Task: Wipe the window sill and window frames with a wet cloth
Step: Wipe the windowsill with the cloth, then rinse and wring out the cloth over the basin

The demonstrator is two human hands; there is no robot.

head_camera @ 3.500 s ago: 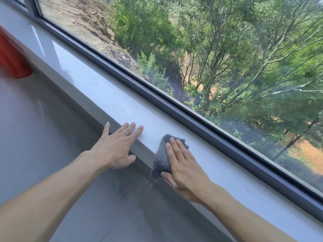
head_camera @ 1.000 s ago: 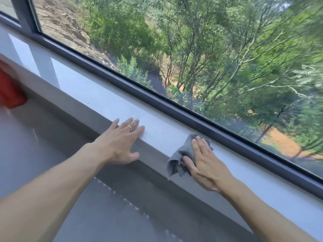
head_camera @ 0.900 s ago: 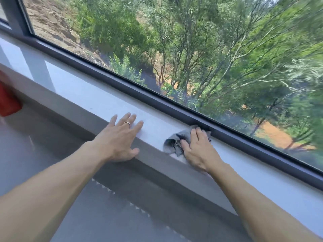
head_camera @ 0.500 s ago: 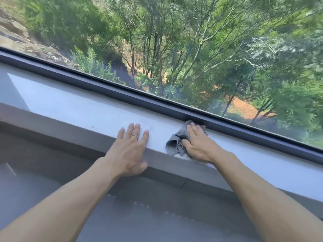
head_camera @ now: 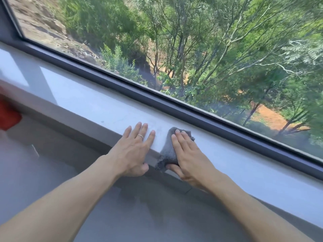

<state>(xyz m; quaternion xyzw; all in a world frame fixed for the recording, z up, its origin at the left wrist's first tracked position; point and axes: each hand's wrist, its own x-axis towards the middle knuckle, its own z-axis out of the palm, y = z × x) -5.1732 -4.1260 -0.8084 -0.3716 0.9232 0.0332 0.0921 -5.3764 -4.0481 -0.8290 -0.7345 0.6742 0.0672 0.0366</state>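
A white window sill runs from the upper left to the lower right, below a dark window frame. A small grey cloth lies on the sill's front edge, and its lower end hangs over the edge. My right hand presses flat on the cloth with straight fingers, the thumb below at the cloth's hanging end. My left hand, with a ring on one finger, rests flat on the sill edge just left of the cloth and holds nothing.
A red object stands at the far left below the sill. A grey surface stretches under my arms. A vertical frame post rises at the top left. Trees and bare earth show through the glass.
My right hand has drawn the cloth back from the dark frame to the sill's front edge, closer to my left hand. The left hand has stayed on the edge.
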